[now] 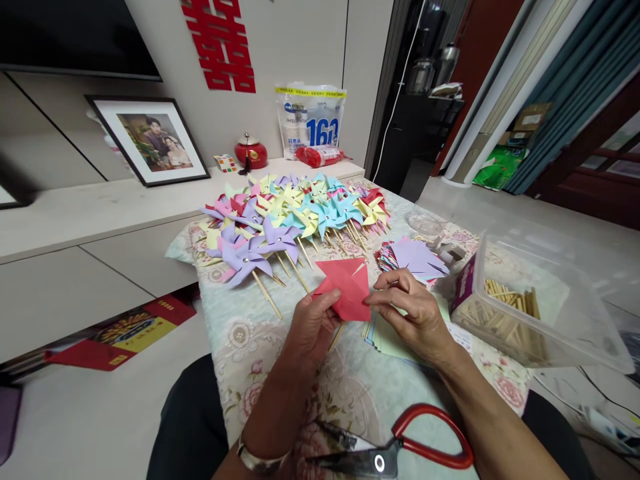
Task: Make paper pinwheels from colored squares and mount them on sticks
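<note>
A red paper square (346,285) with cut corners is held up over the flowered tablecloth (260,347). My left hand (311,328) pinches its left lower edge, and a thin wooden stick (336,335) shows beneath that hand. My right hand (413,311) grips the paper's right edge with thumb and fingers. Just beyond lies a big spread of finished paper pinwheels (295,217) on sticks, in purple, blue, yellow, pink and red.
Red-handled scissors (400,448) lie near the table's front edge. A clear plastic box of wooden sticks (520,313) stands at the right. Stacks of cut paper (415,259) and pastel sheets (387,340) lie under my right hand. A low cabinet (100,220) runs along the left.
</note>
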A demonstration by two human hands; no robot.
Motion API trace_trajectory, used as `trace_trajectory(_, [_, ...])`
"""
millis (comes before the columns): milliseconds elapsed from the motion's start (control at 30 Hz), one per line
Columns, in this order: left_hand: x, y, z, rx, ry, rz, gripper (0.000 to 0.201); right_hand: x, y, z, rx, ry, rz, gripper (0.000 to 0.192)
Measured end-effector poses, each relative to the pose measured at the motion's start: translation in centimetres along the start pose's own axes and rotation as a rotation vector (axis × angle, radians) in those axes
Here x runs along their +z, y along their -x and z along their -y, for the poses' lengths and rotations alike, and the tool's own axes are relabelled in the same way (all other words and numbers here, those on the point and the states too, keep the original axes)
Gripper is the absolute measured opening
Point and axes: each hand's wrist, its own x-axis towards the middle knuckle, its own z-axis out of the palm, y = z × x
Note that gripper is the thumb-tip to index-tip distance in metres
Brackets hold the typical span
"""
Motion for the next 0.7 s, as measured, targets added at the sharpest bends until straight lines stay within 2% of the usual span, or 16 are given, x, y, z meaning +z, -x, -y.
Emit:
trace_trajectory(167, [-0.13,-0.07,0.35,0.035,-0.046,-0.003,0.024,-0.2,-0.21,0.43,-0.014,0.005,0.053,0.018])
trace_trajectory(367, [0.19,0.04,0.49,0.045,-0.1,-0.101,0.03,-0.28,-0.35,0.59,-0.013,0.009,0.073,0.016])
trace_trajectory(567, [0.2,0.08,0.52,0.039,-0.068,-0.048,0.029,-0.23,-0.26,0.11,-0.078,0.054,0.066,0.027])
trace_trajectory(700, [0.24,0.2,0.45,0.03,-0.09,-0.018,0.027,-0.25,-0.26,0.09,-0.084,0.065,0.092,0.024])
